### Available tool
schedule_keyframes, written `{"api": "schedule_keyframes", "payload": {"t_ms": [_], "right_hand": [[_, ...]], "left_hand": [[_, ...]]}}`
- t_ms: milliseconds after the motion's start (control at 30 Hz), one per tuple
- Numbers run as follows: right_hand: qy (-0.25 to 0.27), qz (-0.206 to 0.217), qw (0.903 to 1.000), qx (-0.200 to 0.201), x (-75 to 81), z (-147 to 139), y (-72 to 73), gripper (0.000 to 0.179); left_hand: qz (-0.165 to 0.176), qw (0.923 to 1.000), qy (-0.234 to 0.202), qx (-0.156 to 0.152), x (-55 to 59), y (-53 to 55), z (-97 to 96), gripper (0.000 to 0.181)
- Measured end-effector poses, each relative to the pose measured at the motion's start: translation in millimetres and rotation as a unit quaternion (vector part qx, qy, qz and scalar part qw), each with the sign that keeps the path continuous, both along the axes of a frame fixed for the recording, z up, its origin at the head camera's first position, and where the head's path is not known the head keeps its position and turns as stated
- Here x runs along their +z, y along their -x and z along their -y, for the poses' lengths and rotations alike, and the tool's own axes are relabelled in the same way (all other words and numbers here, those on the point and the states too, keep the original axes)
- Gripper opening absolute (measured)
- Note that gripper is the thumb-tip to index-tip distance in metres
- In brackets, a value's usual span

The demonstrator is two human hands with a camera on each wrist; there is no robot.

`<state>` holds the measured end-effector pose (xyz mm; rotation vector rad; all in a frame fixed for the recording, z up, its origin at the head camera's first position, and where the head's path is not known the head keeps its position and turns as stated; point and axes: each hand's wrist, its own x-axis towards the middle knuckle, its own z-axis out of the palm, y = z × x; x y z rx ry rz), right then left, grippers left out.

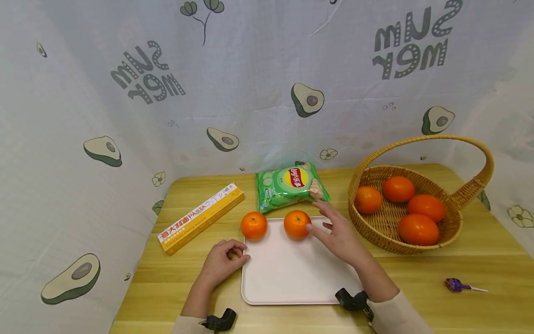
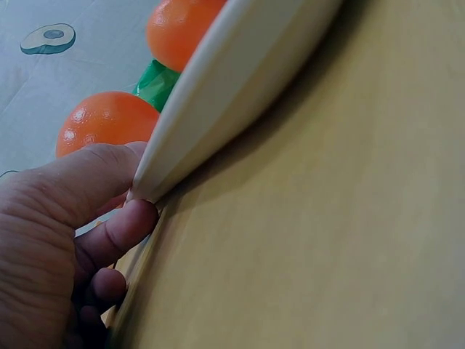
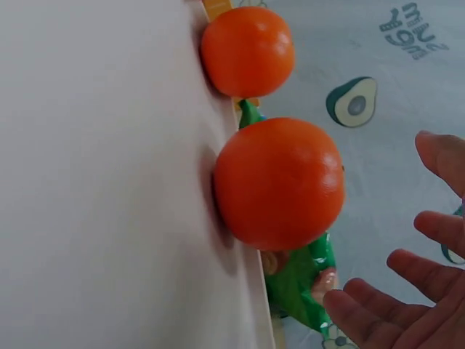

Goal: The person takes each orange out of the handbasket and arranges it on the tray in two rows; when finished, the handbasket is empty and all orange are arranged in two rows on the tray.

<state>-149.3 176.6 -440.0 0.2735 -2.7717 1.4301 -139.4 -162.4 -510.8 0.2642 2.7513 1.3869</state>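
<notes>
A white tray (image 1: 292, 273) lies on the table with two oranges near its far edge, one orange (image 1: 254, 226) at the far left corner and another orange (image 1: 297, 225) further right. My left hand (image 1: 223, 260) pinches the tray's left rim between thumb and forefinger, as the left wrist view shows at the tray edge (image 2: 211, 94). Beside the right-hand orange (image 3: 280, 184), my right hand (image 1: 339, 235) is spread with fingers apart. In the right wrist view its fingers (image 3: 429, 273) stand off from that orange, with nothing held.
Behind the tray lies a green chip bag (image 1: 288, 185). A yellow pasta box (image 1: 202, 218) is at the left. On the right stands a wicker basket (image 1: 385, 232) with several oranges and a tall handle. A purple lollipop (image 1: 456, 285) lies in front of it.
</notes>
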Motion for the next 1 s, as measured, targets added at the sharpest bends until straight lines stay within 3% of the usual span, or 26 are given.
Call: {"api": "schedule_keyframes", "payload": {"t_ms": [333,600,800,1000], "right_hand": [[-0.027,-0.08,0.9946,-0.062,22.0,-19.5,-6.4,0.059],[-0.058,-0.192,0.9741,-0.105,25.6,-49.3,-7.1,0.046],[-0.115,-0.203,0.9631,-0.134,28.7,-74.9,-7.7,0.04],[-0.135,-0.179,0.965,-0.136,30.3,-96.7,-6.0,0.037]], "left_hand": [[-0.006,1.0,0.002,0.0,0.4,0.0,-0.5,0.016],[-0.008,1.0,0.004,-0.002,0.3,0.0,-0.2,0.016],[-0.011,0.9999,0.003,-0.007,-0.9,0.9,0.1,0.016],[-0.013,0.9999,0.008,-0.005,-0.6,1.4,0.4,0.014]]}}
